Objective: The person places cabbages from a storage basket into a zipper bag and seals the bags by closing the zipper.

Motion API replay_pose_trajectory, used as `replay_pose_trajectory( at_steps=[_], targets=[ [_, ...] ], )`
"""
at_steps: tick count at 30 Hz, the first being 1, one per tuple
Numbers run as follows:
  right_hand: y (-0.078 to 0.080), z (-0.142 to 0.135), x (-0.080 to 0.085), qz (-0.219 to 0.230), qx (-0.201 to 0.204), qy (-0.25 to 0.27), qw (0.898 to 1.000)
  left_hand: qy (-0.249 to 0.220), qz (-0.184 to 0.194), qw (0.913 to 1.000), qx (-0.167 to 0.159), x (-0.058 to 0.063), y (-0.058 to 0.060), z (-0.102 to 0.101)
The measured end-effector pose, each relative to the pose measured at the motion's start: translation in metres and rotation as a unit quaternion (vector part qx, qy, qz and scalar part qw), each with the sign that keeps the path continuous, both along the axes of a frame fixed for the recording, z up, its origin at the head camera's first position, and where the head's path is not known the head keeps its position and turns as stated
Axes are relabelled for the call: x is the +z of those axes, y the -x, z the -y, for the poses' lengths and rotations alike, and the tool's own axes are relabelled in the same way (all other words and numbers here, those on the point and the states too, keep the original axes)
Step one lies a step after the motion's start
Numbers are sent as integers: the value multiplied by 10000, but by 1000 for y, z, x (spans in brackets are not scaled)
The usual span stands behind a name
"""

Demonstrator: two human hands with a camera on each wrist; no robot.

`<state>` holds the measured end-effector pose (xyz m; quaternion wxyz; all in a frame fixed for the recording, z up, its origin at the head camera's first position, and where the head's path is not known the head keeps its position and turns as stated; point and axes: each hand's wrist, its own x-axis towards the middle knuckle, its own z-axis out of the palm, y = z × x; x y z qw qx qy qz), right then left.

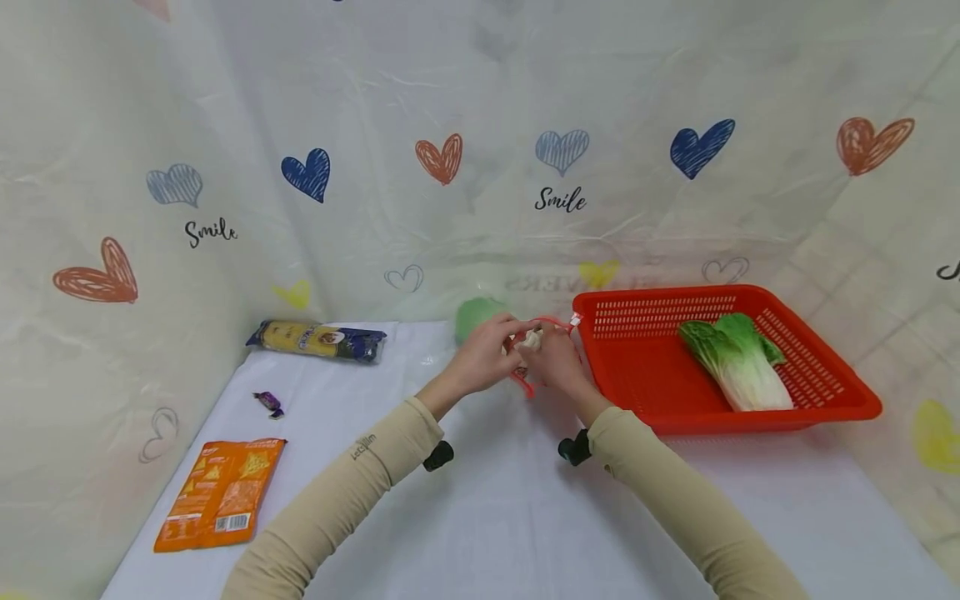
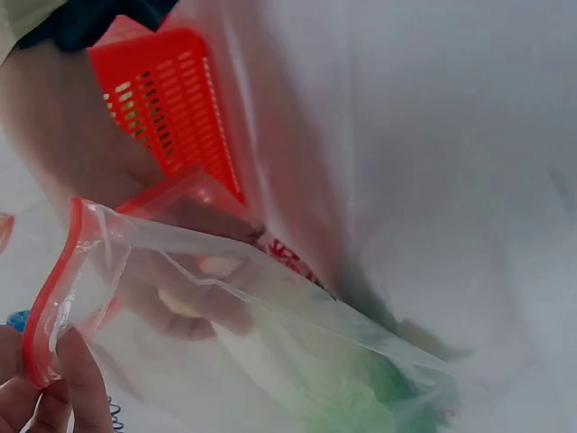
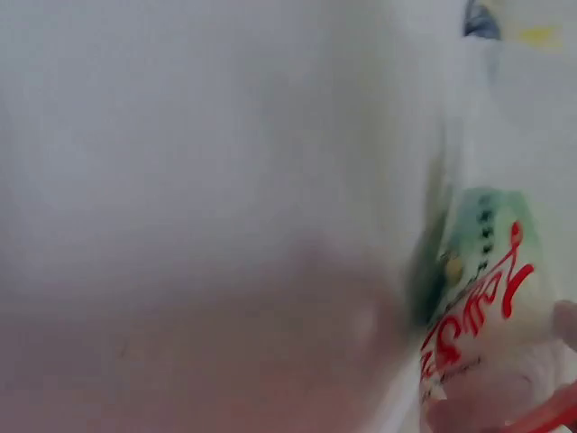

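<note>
In the head view both hands meet near the back of the table, left of the red basket. My left hand (image 1: 483,354) pinches the red zip edge of a clear plastic zip bag (image 2: 50,298). Through its open mouth my right hand (image 2: 149,234) reaches inside, fingers curled at the white base of a Chinese cabbage (image 2: 315,388). The cabbage's green leaves lie toward the closed end, blurred by the plastic. Red script lettering (image 3: 482,307) on the bag shows in the right wrist view. Parts of the right fingers are hidden in the head view.
A red perforated basket (image 1: 630,367) with another Chinese cabbage (image 1: 750,367) stands at right. Along the left lie a yellow-and-blue packet (image 1: 318,340), a purple wrapped candy (image 1: 268,403) and an orange snack bag (image 1: 221,496). A heart-printed sheet (image 1: 487,233) hangs behind the table.
</note>
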<state>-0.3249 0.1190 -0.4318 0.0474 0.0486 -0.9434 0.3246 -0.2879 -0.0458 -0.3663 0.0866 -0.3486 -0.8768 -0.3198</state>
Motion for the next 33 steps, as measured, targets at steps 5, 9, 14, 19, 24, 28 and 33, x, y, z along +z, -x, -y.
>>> replay_pose_trajectory(
  at_steps=[5, 9, 14, 19, 24, 28, 33],
  targets=[
    [-1, 2, -1, -1, 141, -509, 9986, 55, 197, 9997, 94, 4, 2, 1],
    [-4, 2, 9, 70, 470, -612, 9970, 60, 419, 9990, 163, 4, 5, 5],
    [-20, -5, 41, 685, 1058, -422, 9911, -545, 1084, 9926, 63, 0, 12, 15],
    [-32, -25, 69, 1128, 1290, 250, 9849, -1284, 1810, 9746, 317, -2, 18, 30],
    [-33, -56, 81, 1116, 1148, 558, 9855, -1596, 1965, 9662, 481, -2, 22, 43],
    [-32, -88, 85, 1148, 901, 741, 9865, -1628, 1991, 9653, 459, -4, 24, 50],
    [-28, -130, 85, 1176, 560, 847, 9879, -1729, 2145, 9602, 460, -7, 25, 54]
  ],
)
